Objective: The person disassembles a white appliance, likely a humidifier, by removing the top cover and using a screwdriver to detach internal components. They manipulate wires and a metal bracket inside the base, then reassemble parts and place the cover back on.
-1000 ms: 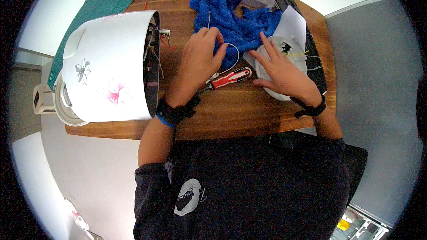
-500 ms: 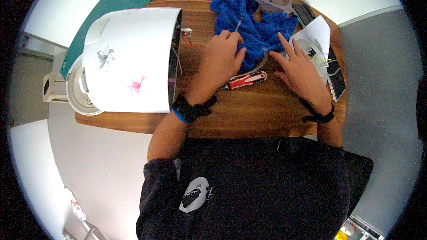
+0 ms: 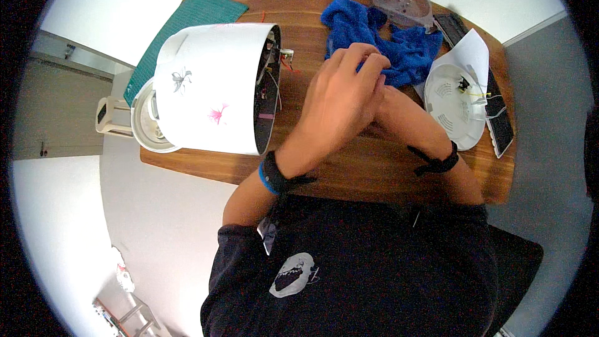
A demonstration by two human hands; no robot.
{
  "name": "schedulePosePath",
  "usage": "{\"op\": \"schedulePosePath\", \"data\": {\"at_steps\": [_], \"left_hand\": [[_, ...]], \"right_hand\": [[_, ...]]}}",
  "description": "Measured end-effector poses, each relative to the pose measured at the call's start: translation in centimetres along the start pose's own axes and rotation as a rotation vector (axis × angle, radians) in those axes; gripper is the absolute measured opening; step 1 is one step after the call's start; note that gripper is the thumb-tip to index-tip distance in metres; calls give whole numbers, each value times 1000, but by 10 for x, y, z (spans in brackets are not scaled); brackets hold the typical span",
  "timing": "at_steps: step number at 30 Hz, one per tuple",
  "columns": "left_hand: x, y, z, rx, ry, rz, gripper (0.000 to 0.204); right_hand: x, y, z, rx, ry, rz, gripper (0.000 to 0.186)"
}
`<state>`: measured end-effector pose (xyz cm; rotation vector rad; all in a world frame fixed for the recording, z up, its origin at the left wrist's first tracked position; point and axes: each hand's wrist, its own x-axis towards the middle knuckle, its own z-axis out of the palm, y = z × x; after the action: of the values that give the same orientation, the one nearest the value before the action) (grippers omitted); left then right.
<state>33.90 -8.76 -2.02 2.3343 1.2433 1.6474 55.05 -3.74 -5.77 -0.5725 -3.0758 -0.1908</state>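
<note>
Where the hands stood apart a moment ago, left hand now overlaps right hand, pressed together by the blue cloth; cannot tell what's pinched. Apparently two-handed work. White cover lies to the right, untouched.

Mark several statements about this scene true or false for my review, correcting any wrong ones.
1. The bare left hand and bare right hand are far apart. False: they overlap in view; anything held between them is hidden.
2. The white, rounded, flower-printed appliance shell has its open end facing right. True.
3. The crumpled blue fabric cloth lies left of the shell. False: it lies to the right.
4. The oval, slotted white plastic piece is right of both hands. True.
5. The flat green mat lies at the table's near right corner. False: it is at the far left of the brown wooden table.
</note>
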Motion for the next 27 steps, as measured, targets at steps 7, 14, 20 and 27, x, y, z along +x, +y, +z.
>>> {"op": "schedulePosePath", "data": {"at_steps": [7,14,20,27], "left_hand": [[38,90,-31,508,-85,83,27],[61,79,-76,740,-225,10,38],[66,60,-65,598,-277,-79,42],[81,47,-56,575,-144,-8,35]], "right_hand": [[-68,19,-36,35,62,-4,40],[-73,40,-52,335,-60,298,35],[-97,66,-42,244,67,350,34],[-83,73,-70,192,51,346,39]]}}
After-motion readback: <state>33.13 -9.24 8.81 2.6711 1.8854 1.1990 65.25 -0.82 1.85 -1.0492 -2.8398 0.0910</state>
